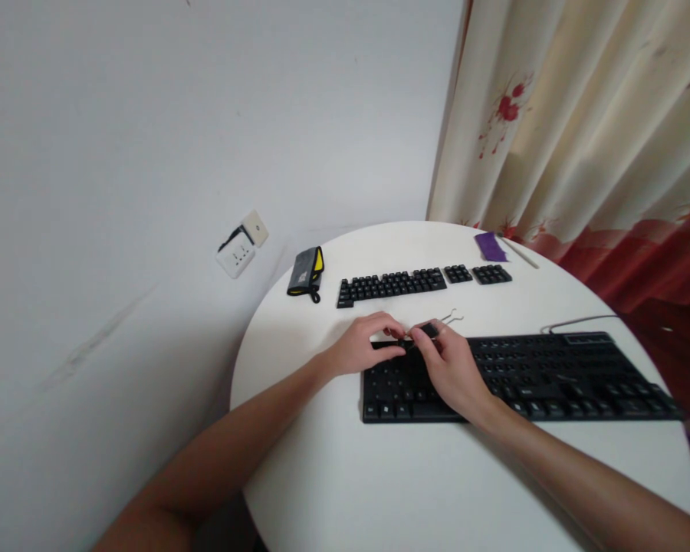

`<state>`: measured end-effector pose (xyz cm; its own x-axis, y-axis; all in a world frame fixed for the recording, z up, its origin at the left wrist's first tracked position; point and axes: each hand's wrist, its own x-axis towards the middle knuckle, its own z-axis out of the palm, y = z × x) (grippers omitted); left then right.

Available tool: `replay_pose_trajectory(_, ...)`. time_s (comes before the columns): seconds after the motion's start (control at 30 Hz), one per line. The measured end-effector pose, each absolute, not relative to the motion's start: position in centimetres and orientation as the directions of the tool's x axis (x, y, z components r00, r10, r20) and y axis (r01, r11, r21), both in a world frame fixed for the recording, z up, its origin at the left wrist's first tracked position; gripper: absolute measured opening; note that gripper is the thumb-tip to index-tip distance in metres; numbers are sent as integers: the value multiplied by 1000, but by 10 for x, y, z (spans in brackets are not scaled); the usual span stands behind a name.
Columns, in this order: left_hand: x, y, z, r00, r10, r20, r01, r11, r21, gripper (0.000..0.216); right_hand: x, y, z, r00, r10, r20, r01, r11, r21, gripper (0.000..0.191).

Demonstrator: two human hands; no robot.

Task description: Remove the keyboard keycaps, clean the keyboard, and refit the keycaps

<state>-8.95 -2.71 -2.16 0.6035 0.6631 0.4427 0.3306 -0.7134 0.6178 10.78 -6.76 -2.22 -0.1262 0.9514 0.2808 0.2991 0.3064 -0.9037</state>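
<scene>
A black keyboard (575,379) lies along the front of the table, many of its positions bare of keycaps and its lower row still capped. Above its upper left corner, my right hand (449,364) grips a keycap puller (430,330) with a dark handle; thin wire prongs stick out past the fingers toward the back right. My left hand (368,345) meets it there, thumb and forefinger closed around a small black keycap (404,344) at the puller's near end. Fingers partly hide the contact between wire and keycap.
Loose keycaps stand in rows behind the keyboard: a long block (392,286) and two smaller blocks, one in the middle (458,274) and one at right (492,274). A grey and yellow pouch (307,272), a purple cloth (491,247) and a thin brush-like stick (520,252) lie farther back. The keyboard cable (580,319) trails right.
</scene>
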Motion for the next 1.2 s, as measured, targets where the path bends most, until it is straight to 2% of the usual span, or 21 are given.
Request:
replay_pose_trajectory(0.2, -85, -27, -22, 632, 569, 527, 338, -814, 473, 13, 108, -60, -31, -131, 983, 130, 112, 145, -983, 37)
replay_pose_trajectory(0.37, -80, -32, -21, 684, 536, 496, 421, -844, 333, 16, 111, -58, -27, -88, 965, 245, 248, 259, -933, 34)
replay_pose_trajectory(0.5, -79, -33, -22, 686, 499, 529, 443, -864, 240, 19, 113, -59, -25, -80, 956, 284, 294, 294, -909, 34)
replay_pose_trajectory(0.63, -79, -33, -24, 672, 491, 555, 458, -864, 210, 19, 114, -59, -24, -89, 951, 295, 344, 308, -887, 35)
replay_pose_trajectory(0.83, -76, -36, -23, 643, 441, 627, 360, -896, 261, 15, 113, -60, -24, -81, 959, 271, 344, 283, -895, 35)
replay_pose_trajectory(0.9, -79, -30, -23, 574, 479, 664, 409, -870, 275, 15, 112, -59, -25, -70, 966, 250, 329, 259, -908, 35)
replay_pose_trajectory(1.0, -93, -13, -23, 385, 618, 686, 619, -724, 305, 14, 112, -59, -26, -45, 972, 229, 297, 232, -926, 36)
replay_pose_trajectory(1.07, -107, 0, -26, 278, 707, 651, 744, -587, 320, 13, 112, -59, -27, -38, 976, 215, 286, 217, -933, 37)
replay_pose_trajectory(1.2, -128, 17, -35, 216, 831, 513, 876, -397, 274, 11, 112, -60, -26, -45, 979, 200, 290, 205, -935, 37)
